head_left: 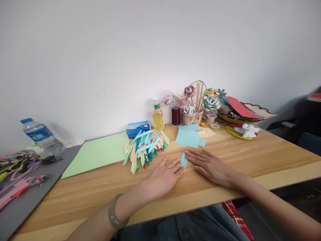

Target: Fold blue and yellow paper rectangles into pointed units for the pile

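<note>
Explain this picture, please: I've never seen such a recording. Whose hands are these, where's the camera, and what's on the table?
There is no machine: these are a person's bare hands, seen from a camera on that person's head. The left hand and right hand are palm-down at the wooden table, fingers touching the small blue paper between them. Neither hand seems to lift it. Beyond it lie larger blue sheets, with a bottle and a basket of paper flowers farther back; a pile of folded paper strips lies to the left.
</note>
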`<state>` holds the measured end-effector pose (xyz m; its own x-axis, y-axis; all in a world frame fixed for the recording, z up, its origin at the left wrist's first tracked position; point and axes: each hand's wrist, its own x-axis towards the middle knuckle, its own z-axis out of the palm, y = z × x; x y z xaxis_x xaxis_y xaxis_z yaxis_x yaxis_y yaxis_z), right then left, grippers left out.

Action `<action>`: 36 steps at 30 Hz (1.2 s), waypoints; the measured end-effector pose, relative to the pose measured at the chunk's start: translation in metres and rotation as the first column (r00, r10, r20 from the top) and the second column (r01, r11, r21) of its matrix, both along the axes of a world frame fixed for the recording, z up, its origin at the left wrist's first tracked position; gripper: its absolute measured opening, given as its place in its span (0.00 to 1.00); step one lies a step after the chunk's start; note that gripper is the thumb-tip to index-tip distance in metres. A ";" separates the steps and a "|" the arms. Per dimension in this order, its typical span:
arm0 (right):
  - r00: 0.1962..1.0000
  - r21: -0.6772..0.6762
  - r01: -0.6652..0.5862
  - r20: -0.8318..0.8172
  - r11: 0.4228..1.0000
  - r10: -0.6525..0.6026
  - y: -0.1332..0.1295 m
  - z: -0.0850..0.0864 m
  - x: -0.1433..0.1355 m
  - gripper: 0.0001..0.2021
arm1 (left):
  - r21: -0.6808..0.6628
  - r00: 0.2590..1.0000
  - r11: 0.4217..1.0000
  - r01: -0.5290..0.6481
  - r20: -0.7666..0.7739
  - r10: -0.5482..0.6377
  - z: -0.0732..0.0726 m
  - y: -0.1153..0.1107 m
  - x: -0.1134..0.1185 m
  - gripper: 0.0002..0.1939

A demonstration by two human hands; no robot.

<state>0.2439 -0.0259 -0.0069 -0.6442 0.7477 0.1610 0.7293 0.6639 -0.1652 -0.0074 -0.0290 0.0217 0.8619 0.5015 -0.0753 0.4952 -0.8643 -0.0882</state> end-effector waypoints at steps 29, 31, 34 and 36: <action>0.998 -0.059 -0.012 -0.067 0.998 0.008 -0.014 0.004 -0.035 0.32 | 0.185 0.972 0.969 -0.167 0.196 0.130 0.015 -0.017 0.011 0.13; 0.997 -0.063 0.023 -0.068 0.998 -0.027 -0.019 0.003 -0.041 0.29 | 0.188 0.974 0.967 -0.175 0.177 0.142 0.003 -0.012 0.015 0.12; 0.997 -0.057 0.004 -0.078 0.998 -0.008 -0.019 0.001 -0.040 0.27 | 0.204 0.980 0.966 -0.161 0.149 0.132 -0.013 -0.005 0.014 0.11; 0.997 -0.045 -0.022 -0.072 0.999 0.018 -0.015 0.000 -0.032 0.27 | 0.209 0.981 0.968 -0.141 0.158 0.109 -0.018 -0.003 0.012 0.12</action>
